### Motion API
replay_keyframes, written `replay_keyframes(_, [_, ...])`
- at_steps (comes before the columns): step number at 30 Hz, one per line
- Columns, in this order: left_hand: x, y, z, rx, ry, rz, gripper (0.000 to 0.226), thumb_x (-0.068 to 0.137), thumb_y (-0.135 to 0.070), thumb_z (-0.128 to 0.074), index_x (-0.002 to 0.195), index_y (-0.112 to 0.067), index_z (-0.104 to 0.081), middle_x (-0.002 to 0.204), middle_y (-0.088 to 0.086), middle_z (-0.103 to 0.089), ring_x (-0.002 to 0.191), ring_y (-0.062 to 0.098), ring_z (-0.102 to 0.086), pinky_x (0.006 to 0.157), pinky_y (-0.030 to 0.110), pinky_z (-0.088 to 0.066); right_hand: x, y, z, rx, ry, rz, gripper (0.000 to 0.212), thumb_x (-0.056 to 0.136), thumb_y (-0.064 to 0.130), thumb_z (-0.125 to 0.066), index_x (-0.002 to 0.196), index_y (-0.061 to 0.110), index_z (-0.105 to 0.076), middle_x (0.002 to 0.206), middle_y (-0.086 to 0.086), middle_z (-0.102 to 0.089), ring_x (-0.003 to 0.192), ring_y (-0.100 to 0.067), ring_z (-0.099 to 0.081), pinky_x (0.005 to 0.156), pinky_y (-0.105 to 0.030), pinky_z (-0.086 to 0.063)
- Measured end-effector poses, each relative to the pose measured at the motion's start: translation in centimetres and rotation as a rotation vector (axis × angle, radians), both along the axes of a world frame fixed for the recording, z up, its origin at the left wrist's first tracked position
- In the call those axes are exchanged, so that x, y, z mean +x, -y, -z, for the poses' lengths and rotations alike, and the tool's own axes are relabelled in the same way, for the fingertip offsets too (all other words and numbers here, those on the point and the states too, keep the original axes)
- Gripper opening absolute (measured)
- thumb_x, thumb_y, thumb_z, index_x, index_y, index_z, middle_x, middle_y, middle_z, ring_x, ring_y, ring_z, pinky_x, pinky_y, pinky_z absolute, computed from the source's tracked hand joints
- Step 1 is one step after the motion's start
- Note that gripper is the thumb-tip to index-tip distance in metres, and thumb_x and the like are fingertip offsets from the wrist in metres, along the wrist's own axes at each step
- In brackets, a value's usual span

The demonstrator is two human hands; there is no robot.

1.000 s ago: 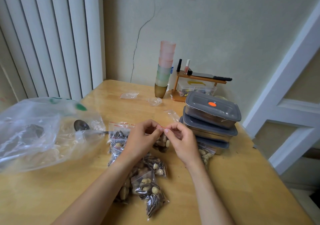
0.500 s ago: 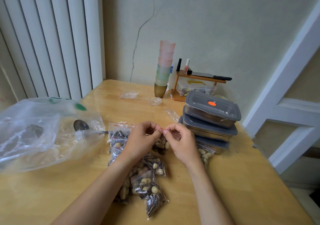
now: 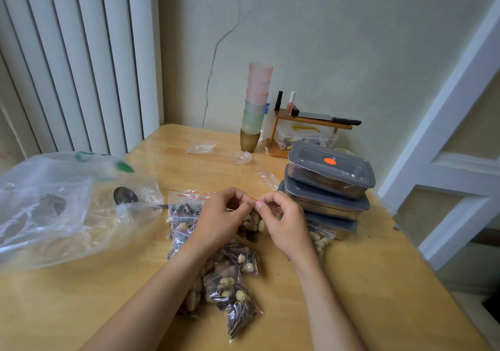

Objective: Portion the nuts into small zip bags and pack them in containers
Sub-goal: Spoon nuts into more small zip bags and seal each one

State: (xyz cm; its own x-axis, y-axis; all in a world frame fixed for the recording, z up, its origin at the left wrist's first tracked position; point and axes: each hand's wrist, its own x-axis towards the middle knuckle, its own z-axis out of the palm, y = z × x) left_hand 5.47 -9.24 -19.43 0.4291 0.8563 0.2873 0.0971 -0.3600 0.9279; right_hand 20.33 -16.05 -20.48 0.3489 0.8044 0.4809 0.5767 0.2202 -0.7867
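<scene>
A small zip bag of nuts point(image 3: 251, 227) hangs just above the wooden table point(image 3: 378, 283). My left hand point(image 3: 219, 220) and my right hand point(image 3: 284, 223) both pinch its red zip strip at the top. Several filled small bags point(image 3: 232, 285) lie on the table below my hands, and more bags point(image 3: 184, 215) sit to the left. Another filled bag point(image 3: 320, 238) lies by the stacked steel containers with grey lids point(image 3: 327, 185) on the right. A large clear bag of nuts point(image 3: 54, 210) lies at the left with a spoon point(image 3: 125, 196) beside it.
Empty small zip bags point(image 3: 201, 147) lie further back on the table. A stack of coloured cups point(image 3: 255, 104) stands by the wall, next to a small wooden shelf point(image 3: 311, 123) with bottles. The table's right edge is near a white door frame.
Both hands stay at the zip strip of the small bag, fingers shifting slightly along it. Nothing else has moved.
</scene>
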Motion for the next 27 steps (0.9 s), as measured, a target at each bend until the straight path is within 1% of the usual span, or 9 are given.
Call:
replay_keyframes(4, [-0.06,0.11,-0.06,-0.005,0.014,0.0,0.008,0.092,-0.017,-0.069,0.085,-0.017,-0.072,0.072,-0.005,-0.072,0.066,0.004,-0.063,0.062,0.017,-0.047,0.06,0.02,0.02,-0.001,0.008,0.0,0.012,0.096,0.014,-0.069,0.088,0.023,-0.071,0.088,0.009,-0.069,0.085,-0.01,-0.066,0.076,-0.022,-0.052])
replay_keyframes(8, [-0.01,0.21,-0.16,-0.004,0.007,-0.002,0.01,0.094,-0.018,-0.068,0.086,-0.015,-0.072,0.068,-0.006,-0.07,0.063,0.003,-0.062,0.06,0.015,-0.046,0.15,0.13,0.12,0.008,0.039,0.023,0.012,0.097,0.016,-0.069,0.088,0.024,-0.071,0.088,0.009,-0.069,0.085,-0.012,-0.067,0.077,-0.029,-0.055])
replay_keyframes(10, [-0.03,-0.04,0.07,0.005,-0.009,-0.008,0.011,0.095,-0.02,-0.068,0.085,-0.017,-0.072,0.07,-0.005,-0.071,0.065,0.004,-0.063,0.062,0.018,-0.048,0.15,0.13,0.12,0.019,0.061,0.036,0.012,0.097,0.017,-0.069,0.088,0.024,-0.072,0.089,0.01,-0.068,0.086,-0.011,-0.067,0.077,-0.03,-0.055])
replay_keyframes(13, [-0.07,-0.43,0.5,0.007,-0.033,0.001,0.01,0.094,-0.022,-0.07,0.085,-0.02,-0.072,0.073,-0.005,-0.072,0.067,0.006,-0.062,0.068,0.028,-0.051,0.19,0.16,0.07,0.023,0.125,0.06,0.011,0.097,0.017,-0.068,0.088,0.022,-0.072,0.088,0.011,-0.067,0.085,-0.011,-0.066,0.076,-0.032,-0.054])
replay_keyframes(16, [-0.06,-0.47,0.57,0.002,-0.03,0.01,0.008,0.094,-0.021,-0.072,0.086,-0.019,-0.072,0.073,-0.006,-0.071,0.068,0.007,-0.063,0.071,0.029,-0.052,0.2,0.29,-0.1,0.028,0.197,0.094,0.011,0.098,0.016,-0.068,0.089,0.019,-0.072,0.088,0.011,-0.066,0.084,-0.009,-0.064,0.074,-0.027,-0.052])
replay_keyframes(19, [-0.07,-0.44,0.47,0.007,-0.007,0.026,0.006,0.092,-0.025,-0.074,0.088,-0.02,-0.073,0.08,-0.002,-0.075,0.078,0.017,-0.07,0.073,0.03,-0.053,0.26,0.42,-0.33,0.063,0.256,0.107,0.011,0.098,0.014,-0.068,0.089,0.018,-0.072,0.086,0.012,-0.067,0.082,-0.008,-0.063,0.072,-0.018,-0.047])
replay_keyframes(20, [-0.09,-0.47,0.46,0.011,-0.004,0.031,0.006,0.091,-0.025,-0.075,0.088,-0.021,-0.074,0.081,-0.002,-0.075,0.079,0.018,-0.07,0.073,0.029,-0.053,0.26,0.49,-0.39,0.07,0.265,0.107,0.011,0.098,0.013,-0.068,0.089,0.018,-0.072,0.085,0.012,-0.067,0.081,-0.007,-0.062,0.072,-0.016,-0.045])
replay_keyframes(23, [-0.12,-0.47,0.53,0.031,-0.024,0.019,0.007,0.091,-0.024,-0.075,0.086,-0.021,-0.075,0.079,-0.004,-0.075,0.075,0.013,-0.069,0.071,0.026,-0.052,0.22,0.57,-0.52,0.068,0.268,0.097,0.01,0.098,0.013,-0.068,0.09,0.018,-0.071,0.085,0.013,-0.066,0.082,-0.007,-0.062,0.072,-0.016,-0.045])
replay_keyframes(27, [-0.16,-0.51,0.53,0.022,-0.037,0.007,0.007,0.092,-0.022,-0.074,0.085,-0.02,-0.075,0.078,-0.002,-0.076,0.078,0.018,-0.071,0.071,0.028,-0.054,0.14,0.53,-0.47,0.024,0.213,0.057,0.006,0.097,0.017,-0.069,0.092,0.02,-0.071,0.089,0.012,-0.067,0.086,-0.009,-0.064,0.073,-0.018,-0.047])
